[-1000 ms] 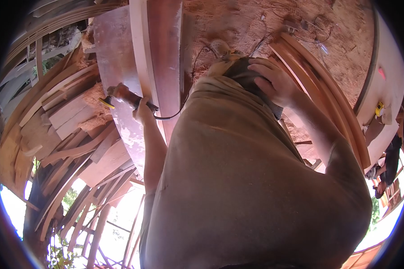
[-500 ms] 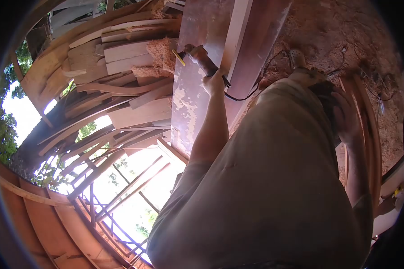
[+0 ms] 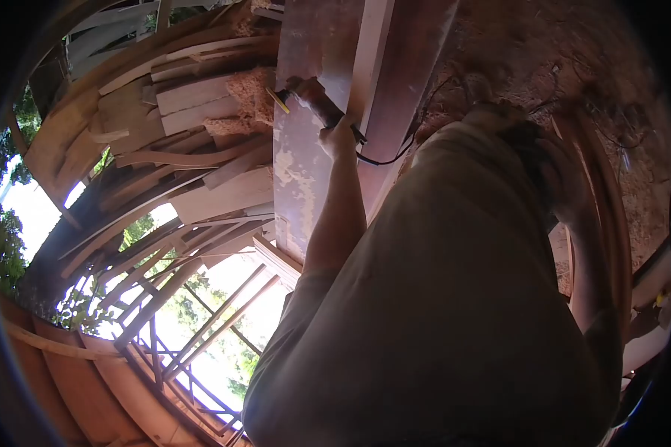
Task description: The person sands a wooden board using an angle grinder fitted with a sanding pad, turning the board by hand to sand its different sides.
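Observation:
My left hand is wrapped round the rear of a corded power tool, which looks like an angle grinder with a yellow-edged disc. The tool is over a worn reddish-brown board, beside a long pale wooden strip. A black cord runs from the tool's rear towards the right. My right hand is in shadow near my dark-clad thigh, its fingers apart and resting against the dark cloth.
Stacked planks and wood shavings lie at the left. Curved timbers stand beside my right arm. Sawdust covers the ground at the top right, where thin cords lie. Orange-brown panels fill the lower left.
The view has swung, so the bench, tool and planks appear further right than a second ago. My left hand keeps hold of the tool; my right hand stays by my thigh.

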`<control>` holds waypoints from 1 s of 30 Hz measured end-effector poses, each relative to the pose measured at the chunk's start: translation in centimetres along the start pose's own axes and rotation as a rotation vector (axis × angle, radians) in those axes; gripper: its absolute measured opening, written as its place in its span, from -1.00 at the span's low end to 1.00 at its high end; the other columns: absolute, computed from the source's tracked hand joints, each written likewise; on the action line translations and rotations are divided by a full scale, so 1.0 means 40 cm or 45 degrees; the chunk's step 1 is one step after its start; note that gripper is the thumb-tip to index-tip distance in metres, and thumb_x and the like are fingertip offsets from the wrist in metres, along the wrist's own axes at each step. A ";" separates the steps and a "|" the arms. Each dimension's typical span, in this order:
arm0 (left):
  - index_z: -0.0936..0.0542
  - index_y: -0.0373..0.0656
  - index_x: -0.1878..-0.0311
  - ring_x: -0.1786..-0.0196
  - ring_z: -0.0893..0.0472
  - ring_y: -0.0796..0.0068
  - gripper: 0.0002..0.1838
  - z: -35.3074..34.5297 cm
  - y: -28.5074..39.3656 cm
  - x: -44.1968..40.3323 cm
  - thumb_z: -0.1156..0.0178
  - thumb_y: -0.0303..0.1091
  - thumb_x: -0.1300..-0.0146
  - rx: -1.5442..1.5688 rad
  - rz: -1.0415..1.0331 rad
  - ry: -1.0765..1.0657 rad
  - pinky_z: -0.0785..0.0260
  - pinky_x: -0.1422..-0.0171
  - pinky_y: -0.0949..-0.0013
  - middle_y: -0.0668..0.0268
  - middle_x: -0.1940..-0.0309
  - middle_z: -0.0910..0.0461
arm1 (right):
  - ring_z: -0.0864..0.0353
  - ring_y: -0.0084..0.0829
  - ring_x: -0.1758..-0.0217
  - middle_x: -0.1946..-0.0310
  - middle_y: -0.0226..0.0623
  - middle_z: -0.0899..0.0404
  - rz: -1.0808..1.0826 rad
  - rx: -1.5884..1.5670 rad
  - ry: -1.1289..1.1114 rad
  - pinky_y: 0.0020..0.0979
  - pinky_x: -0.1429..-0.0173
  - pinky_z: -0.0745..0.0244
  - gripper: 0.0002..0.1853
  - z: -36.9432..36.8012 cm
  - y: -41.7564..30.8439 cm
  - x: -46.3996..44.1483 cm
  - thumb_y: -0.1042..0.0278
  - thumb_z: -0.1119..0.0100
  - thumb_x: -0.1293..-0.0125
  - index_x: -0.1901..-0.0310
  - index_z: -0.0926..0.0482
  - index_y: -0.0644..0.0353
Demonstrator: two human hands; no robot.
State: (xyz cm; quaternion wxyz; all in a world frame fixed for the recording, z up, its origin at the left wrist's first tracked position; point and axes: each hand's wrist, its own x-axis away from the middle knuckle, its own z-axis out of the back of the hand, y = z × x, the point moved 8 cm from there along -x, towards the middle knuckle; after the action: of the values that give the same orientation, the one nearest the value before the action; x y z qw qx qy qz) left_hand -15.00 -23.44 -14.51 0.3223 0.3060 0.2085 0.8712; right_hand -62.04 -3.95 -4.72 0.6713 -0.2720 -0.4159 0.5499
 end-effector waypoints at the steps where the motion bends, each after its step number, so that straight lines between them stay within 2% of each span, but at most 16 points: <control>1: -0.59 -0.54 0.16 0.36 -0.71 0.23 -0.39 -0.001 -0.003 -0.004 -0.45 -0.24 0.26 0.005 -0.004 -0.003 -0.58 0.28 0.28 0.01 0.31 -0.67 | -0.36 0.02 -0.37 -0.25 0.06 -0.42 0.028 -0.010 0.013 -0.15 -0.46 -0.21 -0.59 0.001 -0.003 0.000 0.29 -0.01 -0.44 -0.24 -0.43 0.28; 9: -0.59 -0.54 0.19 0.36 -0.71 0.22 -0.39 0.006 0.007 0.001 -0.47 -0.22 0.27 -0.073 0.002 0.031 -0.58 0.29 0.27 0.00 0.32 -0.68 | -0.35 0.02 -0.39 -0.27 0.03 -0.42 0.046 0.024 0.008 -0.14 -0.47 -0.21 -0.61 0.004 -0.008 -0.003 0.34 -0.02 -0.43 -0.24 -0.44 0.26; 17: -0.61 -0.56 0.18 0.32 -0.72 0.20 -0.36 0.001 0.009 0.000 -0.47 -0.19 0.28 -0.095 -0.004 -0.012 -0.60 0.19 0.27 -0.02 0.29 -0.69 | -0.34 0.00 -0.40 -0.26 0.01 -0.43 0.093 0.007 0.058 -0.13 -0.47 -0.22 -0.62 0.006 -0.007 0.005 0.37 -0.05 -0.42 -0.23 -0.45 0.26; 30: -0.59 -0.54 0.17 0.35 -0.71 0.23 -0.39 0.005 0.027 0.020 -0.49 -0.25 0.28 -0.068 0.012 0.014 -0.60 0.27 0.28 0.02 0.30 -0.68 | -0.36 0.00 -0.37 -0.25 0.02 -0.44 0.081 -0.046 0.083 -0.14 -0.44 -0.24 -0.63 0.005 -0.009 0.007 0.42 -0.06 -0.41 -0.21 -0.46 0.27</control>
State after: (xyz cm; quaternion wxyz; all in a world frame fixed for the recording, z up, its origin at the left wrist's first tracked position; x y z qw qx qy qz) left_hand -15.82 -23.61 -13.41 0.3249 0.2934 0.1854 0.8798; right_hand -62.02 -3.78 -4.23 0.6617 -0.3150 -0.3948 0.5541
